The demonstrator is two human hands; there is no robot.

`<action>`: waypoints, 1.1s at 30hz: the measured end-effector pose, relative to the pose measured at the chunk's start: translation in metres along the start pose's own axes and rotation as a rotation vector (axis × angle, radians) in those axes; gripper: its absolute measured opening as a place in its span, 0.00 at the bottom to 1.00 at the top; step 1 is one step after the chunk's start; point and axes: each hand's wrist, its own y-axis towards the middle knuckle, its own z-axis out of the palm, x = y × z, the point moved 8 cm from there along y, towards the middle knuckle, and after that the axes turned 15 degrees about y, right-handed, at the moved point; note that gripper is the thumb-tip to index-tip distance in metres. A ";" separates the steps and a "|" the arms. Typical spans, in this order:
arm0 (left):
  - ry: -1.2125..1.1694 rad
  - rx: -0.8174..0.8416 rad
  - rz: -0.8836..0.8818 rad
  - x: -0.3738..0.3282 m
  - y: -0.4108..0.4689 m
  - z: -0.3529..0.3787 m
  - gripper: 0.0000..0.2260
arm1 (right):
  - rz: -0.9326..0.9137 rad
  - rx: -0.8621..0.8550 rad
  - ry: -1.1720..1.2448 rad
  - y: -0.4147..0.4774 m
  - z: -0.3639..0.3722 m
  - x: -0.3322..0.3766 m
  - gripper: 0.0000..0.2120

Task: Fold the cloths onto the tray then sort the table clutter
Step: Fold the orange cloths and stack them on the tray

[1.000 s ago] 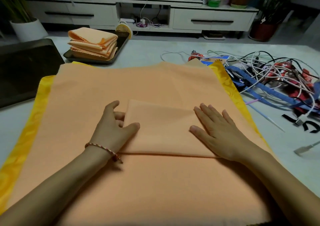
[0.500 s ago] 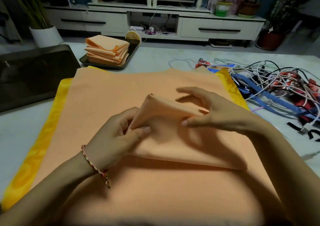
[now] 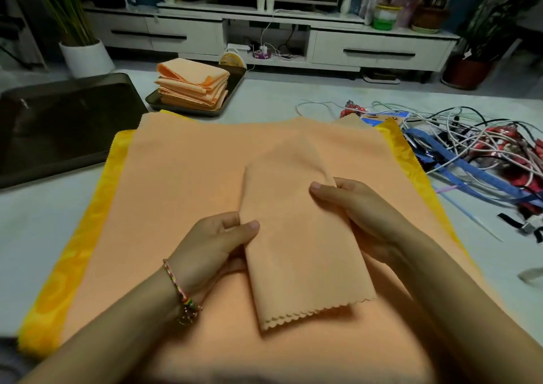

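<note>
A folded orange cloth (image 3: pixel 296 254) hangs lifted over the flat pile of orange cloths (image 3: pixel 182 178), its scalloped edge toward me. My left hand (image 3: pixel 214 242) pinches its left edge, thumb on top. My right hand (image 3: pixel 361 213) grips its right edge, fingers curled round the fabric. A dark tray (image 3: pixel 235 89) at the back holds a stack of folded orange cloths (image 3: pixel 192 88). A yellow cloth (image 3: pixel 76 254) lies under the pile.
A tangle of cables, blue straps and red items (image 3: pixel 470 154) covers the table's right side. A large dark tray (image 3: pixel 58 125) sits at the left. A white TV cabinet (image 3: pixel 367 48) and potted plants stand beyond the table.
Both hands went from pressing the folded cloth flat to gripping its sides and lifting it. It is now folded narrower and turned lengthwise, its scalloped edge toward me.
</note>
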 end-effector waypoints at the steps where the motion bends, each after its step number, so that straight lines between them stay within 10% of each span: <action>1: 0.004 -0.022 0.039 -0.003 0.001 -0.003 0.06 | -0.005 0.013 0.025 -0.001 -0.001 0.001 0.05; 10: 0.523 -0.369 0.579 -0.044 -0.016 -0.028 0.08 | -0.156 0.076 -0.072 -0.016 -0.002 0.000 0.07; 16: 0.886 -0.258 0.898 -0.060 -0.029 -0.003 0.17 | -0.273 0.123 -0.029 -0.027 0.000 0.008 0.09; 26: 0.341 -0.266 0.560 -0.062 -0.033 -0.016 0.14 | -0.455 0.075 -0.074 -0.038 0.009 0.021 0.13; 33: 0.122 -0.049 0.210 -0.020 -0.007 -0.014 0.19 | -0.159 0.137 -0.078 -0.028 0.014 -0.006 0.28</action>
